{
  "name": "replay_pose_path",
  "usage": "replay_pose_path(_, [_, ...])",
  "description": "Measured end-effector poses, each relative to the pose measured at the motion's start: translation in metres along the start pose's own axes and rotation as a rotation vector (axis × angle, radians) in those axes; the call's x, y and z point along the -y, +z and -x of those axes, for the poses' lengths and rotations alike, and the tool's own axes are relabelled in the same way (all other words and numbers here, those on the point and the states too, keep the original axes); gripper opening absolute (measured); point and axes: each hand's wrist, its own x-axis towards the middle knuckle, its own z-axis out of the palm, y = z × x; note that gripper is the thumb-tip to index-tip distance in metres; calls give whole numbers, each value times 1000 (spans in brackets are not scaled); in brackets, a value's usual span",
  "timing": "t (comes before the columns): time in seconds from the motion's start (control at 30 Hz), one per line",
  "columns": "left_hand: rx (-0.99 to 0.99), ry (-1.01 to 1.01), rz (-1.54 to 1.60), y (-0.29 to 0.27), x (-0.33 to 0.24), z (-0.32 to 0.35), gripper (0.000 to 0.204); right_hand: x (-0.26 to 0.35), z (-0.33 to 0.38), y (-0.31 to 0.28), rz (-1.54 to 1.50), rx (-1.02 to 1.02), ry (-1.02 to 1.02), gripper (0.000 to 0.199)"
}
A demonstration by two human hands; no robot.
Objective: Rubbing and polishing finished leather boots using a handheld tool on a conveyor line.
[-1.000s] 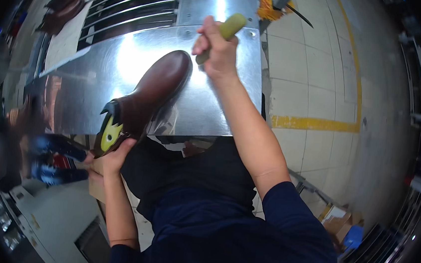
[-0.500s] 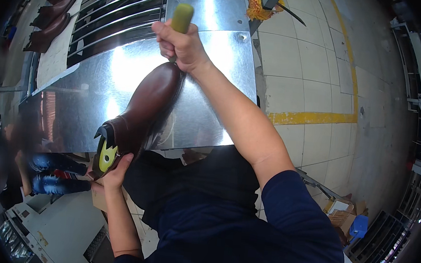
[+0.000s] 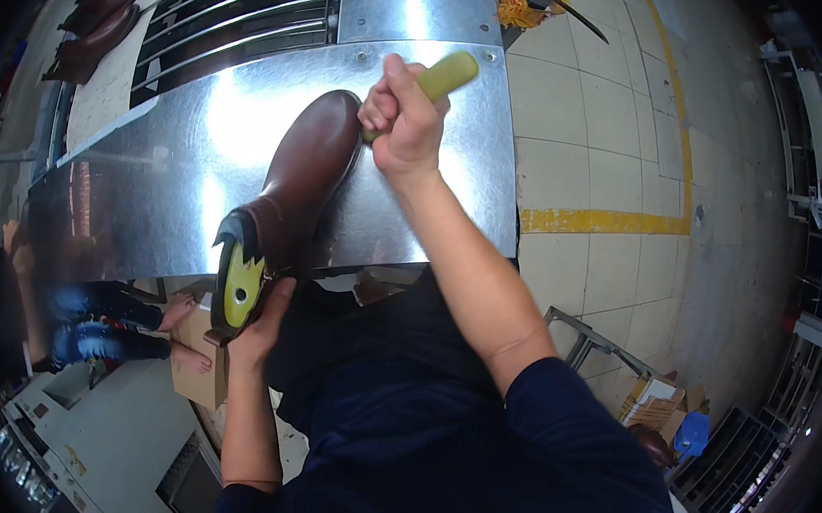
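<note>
A dark brown leather shoe (image 3: 309,165) on a yellow-green last (image 3: 241,292) lies slanted over the table's front edge, toe pointing away from me. My left hand (image 3: 263,330) grips it from beneath at the heel end; most of those fingers are hidden behind the shoe. My right hand (image 3: 405,121) is closed round a yellow-green bar (image 3: 452,74) with a rounded end. The bar's other end meets the right side of the toe, near the sole's edge. I cannot make out what kind of tool it is.
The shiny metal table (image 3: 184,173) carries a rack of metal rods (image 3: 245,27) at its far side. Several brown shoe uppers (image 3: 97,45) stand in a row at far left. Another person's legs (image 3: 106,332) and a cardboard box (image 3: 201,360) are at lower left.
My right hand has moved right and slightly nearer, from the toe's tip to its right side, and the bar now tilts right. The heel end has shifted right with my left hand.
</note>
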Motion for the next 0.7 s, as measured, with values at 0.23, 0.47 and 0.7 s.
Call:
replay_pose_path(0.23, [32, 42, -39, 12, -5, -11, 29, -16, 36, 0, -139, -216, -81, 38])
replay_pose_path(0.47, [-268, 27, 165, 6, -20, 6, 26, -28, -3, 6, 148, -71, -53, 27])
replay_pose_path(0.7, [-532, -78, 441, -21, -23, 58, 37, -8, -43, -27, 372, -24, 36, 12])
